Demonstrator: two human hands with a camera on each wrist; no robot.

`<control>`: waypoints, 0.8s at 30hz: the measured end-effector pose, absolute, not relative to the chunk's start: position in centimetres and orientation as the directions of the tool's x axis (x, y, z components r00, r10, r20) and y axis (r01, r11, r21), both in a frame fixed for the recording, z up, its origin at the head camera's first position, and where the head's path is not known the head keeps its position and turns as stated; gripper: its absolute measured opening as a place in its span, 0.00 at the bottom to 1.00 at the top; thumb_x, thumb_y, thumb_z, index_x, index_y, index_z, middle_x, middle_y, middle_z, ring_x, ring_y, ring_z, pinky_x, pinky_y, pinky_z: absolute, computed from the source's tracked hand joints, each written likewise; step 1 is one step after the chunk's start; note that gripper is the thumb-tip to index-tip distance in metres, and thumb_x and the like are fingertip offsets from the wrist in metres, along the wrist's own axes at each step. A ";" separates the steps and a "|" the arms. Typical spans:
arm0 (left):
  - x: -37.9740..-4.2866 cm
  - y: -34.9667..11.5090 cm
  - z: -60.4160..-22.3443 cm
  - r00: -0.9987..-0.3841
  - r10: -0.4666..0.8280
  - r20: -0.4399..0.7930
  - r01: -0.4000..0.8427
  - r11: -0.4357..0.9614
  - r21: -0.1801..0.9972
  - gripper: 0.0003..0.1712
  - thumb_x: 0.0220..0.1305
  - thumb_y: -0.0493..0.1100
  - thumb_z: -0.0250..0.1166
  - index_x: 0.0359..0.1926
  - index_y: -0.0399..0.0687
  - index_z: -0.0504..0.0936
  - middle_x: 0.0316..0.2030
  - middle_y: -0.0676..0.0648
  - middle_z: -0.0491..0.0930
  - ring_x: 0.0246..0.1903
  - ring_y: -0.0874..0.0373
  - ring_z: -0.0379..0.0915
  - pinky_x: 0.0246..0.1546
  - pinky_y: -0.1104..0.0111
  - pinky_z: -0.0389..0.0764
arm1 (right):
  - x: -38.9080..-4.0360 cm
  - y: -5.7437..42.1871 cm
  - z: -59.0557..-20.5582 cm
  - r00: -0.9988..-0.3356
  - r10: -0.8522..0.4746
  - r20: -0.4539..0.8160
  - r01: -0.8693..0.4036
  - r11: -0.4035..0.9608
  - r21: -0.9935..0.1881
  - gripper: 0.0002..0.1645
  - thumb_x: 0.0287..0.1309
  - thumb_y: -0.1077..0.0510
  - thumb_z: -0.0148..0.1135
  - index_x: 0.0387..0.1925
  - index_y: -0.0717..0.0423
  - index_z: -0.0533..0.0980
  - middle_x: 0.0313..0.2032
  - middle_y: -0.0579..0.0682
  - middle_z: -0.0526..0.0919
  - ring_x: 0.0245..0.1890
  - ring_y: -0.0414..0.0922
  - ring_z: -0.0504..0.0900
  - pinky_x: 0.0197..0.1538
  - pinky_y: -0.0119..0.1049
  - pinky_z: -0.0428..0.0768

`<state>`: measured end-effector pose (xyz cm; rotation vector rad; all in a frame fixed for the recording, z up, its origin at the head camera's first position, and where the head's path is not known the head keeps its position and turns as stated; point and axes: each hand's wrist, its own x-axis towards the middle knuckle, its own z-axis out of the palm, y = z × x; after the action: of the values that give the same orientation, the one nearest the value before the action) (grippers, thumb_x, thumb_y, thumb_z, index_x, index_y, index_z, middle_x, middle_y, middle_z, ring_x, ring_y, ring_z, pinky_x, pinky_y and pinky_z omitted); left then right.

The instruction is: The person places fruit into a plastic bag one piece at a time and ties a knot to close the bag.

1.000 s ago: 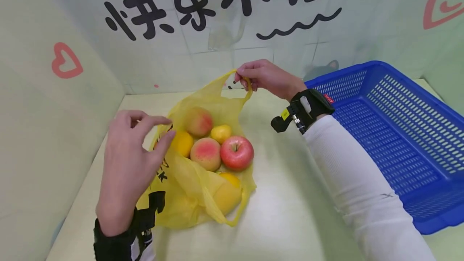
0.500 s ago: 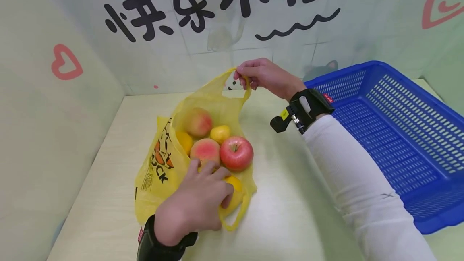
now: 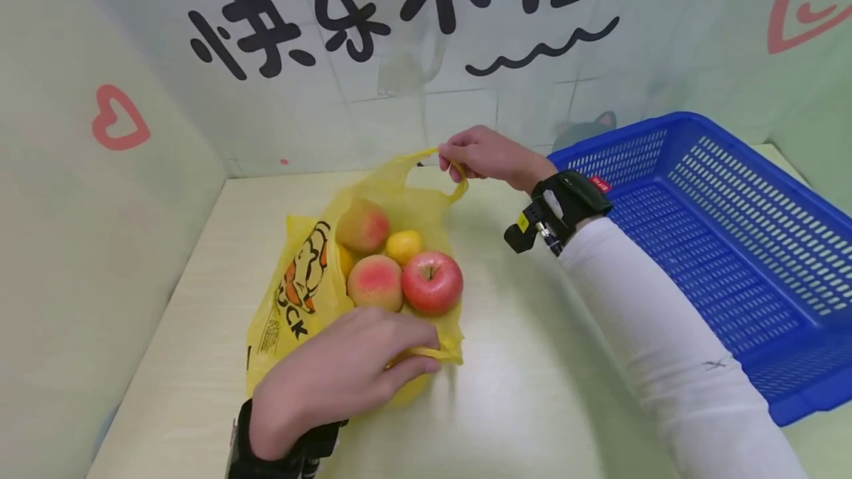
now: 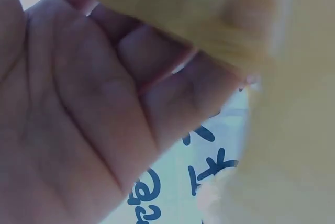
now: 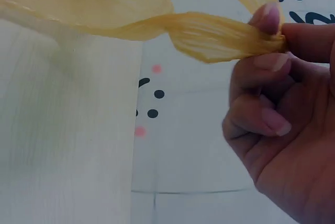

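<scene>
A yellow plastic bag [image 3: 269,338] with a duck print lies on the table, its mouth facing right. Inside show a red apple [image 3: 433,283], a peach [image 3: 375,283], another peach [image 3: 362,226] and a small yellow fruit [image 3: 404,247]; an orange-coloured fruit is mostly covered. My right hand [image 3: 492,157] pinches the far handle [image 5: 214,38] between thumb and fingers, holding it raised. At the near side my left hand [image 3: 346,368] grips the other handle, thumb below and fingers above, and covers the bag's front part. In the left wrist view yellow plastic [image 4: 172,4] crosses the fingers.
A blue slotted plastic basket [image 3: 719,279] stands on the right, beside my right forearm. The pale table [image 3: 526,383] meets a printed wall [image 3: 466,113] at the back and another wall [image 3: 100,242] on the left.
My left hand came from the left of the bag, reached down over its near side and now grips the near handle. The right hand has lowered slightly with the far handle.
</scene>
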<state>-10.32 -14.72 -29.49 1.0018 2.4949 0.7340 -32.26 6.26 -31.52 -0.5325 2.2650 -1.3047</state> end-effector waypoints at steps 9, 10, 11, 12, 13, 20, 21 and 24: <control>-10.4 -16.8 -28.9 -0.639 0.769 -0.032 0.574 0.504 0.645 0.10 0.72 0.52 0.57 0.40 0.57 0.81 0.27 0.63 0.73 0.29 0.73 0.68 0.34 0.75 0.75 | -30.9 7.2 -29.1 -0.829 -0.530 -0.181 -0.175 0.552 -0.815 0.19 0.76 0.51 0.42 0.37 0.58 0.75 0.27 0.48 0.75 0.31 0.47 0.69 0.42 0.35 0.66; -10.4 -17.1 -28.8 -0.641 0.767 0.002 0.587 0.489 0.646 0.09 0.72 0.51 0.57 0.39 0.56 0.81 0.27 0.63 0.73 0.29 0.73 0.67 0.35 0.75 0.75 | -30.7 7.3 -28.5 -0.837 -0.523 -0.160 -0.175 0.533 -0.828 0.19 0.76 0.52 0.42 0.36 0.59 0.74 0.27 0.48 0.75 0.31 0.47 0.69 0.42 0.36 0.66; -10.4 -17.4 -28.8 -0.644 0.764 0.037 0.598 0.472 0.648 0.07 0.72 0.49 0.58 0.39 0.56 0.81 0.27 0.63 0.73 0.30 0.73 0.67 0.35 0.75 0.74 | -30.5 7.5 -28.0 -0.852 -0.505 -0.138 -0.164 0.508 -0.846 0.19 0.76 0.52 0.43 0.35 0.59 0.74 0.26 0.48 0.75 0.30 0.46 0.69 0.42 0.35 0.67; -10.4 -17.7 -28.7 -0.646 0.759 0.082 0.616 0.455 0.643 0.05 0.71 0.47 0.59 0.38 0.57 0.81 0.26 0.63 0.72 0.29 0.73 0.67 0.34 0.75 0.74 | -30.3 7.7 -27.5 -0.871 -0.477 -0.118 -0.142 0.475 -0.869 0.19 0.75 0.53 0.44 0.33 0.59 0.74 0.26 0.47 0.75 0.29 0.45 0.69 0.41 0.34 0.66; -10.4 -17.9 -28.7 -0.641 0.755 0.138 0.642 0.429 0.636 0.04 0.70 0.43 0.60 0.37 0.56 0.80 0.25 0.62 0.71 0.28 0.73 0.66 0.33 0.76 0.73 | -30.1 8.0 -26.9 -0.894 -0.438 -0.095 -0.119 0.436 -0.892 0.19 0.75 0.53 0.44 0.32 0.59 0.74 0.25 0.47 0.74 0.28 0.44 0.68 0.39 0.33 0.66; -10.2 -20.5 -29.1 -0.544 0.573 0.613 0.729 -0.040 0.684 0.05 0.64 0.28 0.61 0.39 0.37 0.81 0.26 0.49 0.78 0.29 0.62 0.72 0.31 0.72 0.73 | -28.4 11.3 -24.1 -0.983 -0.176 0.051 -0.081 0.167 -0.983 0.18 0.72 0.53 0.52 0.27 0.54 0.79 0.22 0.44 0.75 0.25 0.42 0.69 0.33 0.29 0.66; -10.3 -20.7 -29.2 -0.506 0.511 0.695 0.739 -0.159 0.654 0.04 0.64 0.26 0.59 0.38 0.31 0.80 0.26 0.46 0.77 0.29 0.59 0.71 0.32 0.70 0.72 | -28.0 11.8 -23.7 -0.985 -0.157 0.078 -0.103 0.160 -0.982 0.17 0.71 0.52 0.53 0.28 0.54 0.79 0.22 0.44 0.76 0.26 0.42 0.69 0.32 0.28 0.66; -10.6 -21.0 -29.6 -0.421 0.260 0.869 0.744 -0.449 0.495 0.05 0.62 0.24 0.56 0.33 0.19 0.75 0.24 0.37 0.77 0.26 0.52 0.69 0.33 0.64 0.69 | -26.6 13.2 -22.7 -0.974 -0.123 0.188 -0.206 0.151 -0.967 0.16 0.70 0.51 0.55 0.32 0.56 0.81 0.25 0.45 0.79 0.26 0.43 0.71 0.33 0.25 0.69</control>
<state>-10.61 -21.01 -29.57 1.8054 1.7568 2.4265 -26.56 13.15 -22.72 -0.3478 2.4319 -2.0606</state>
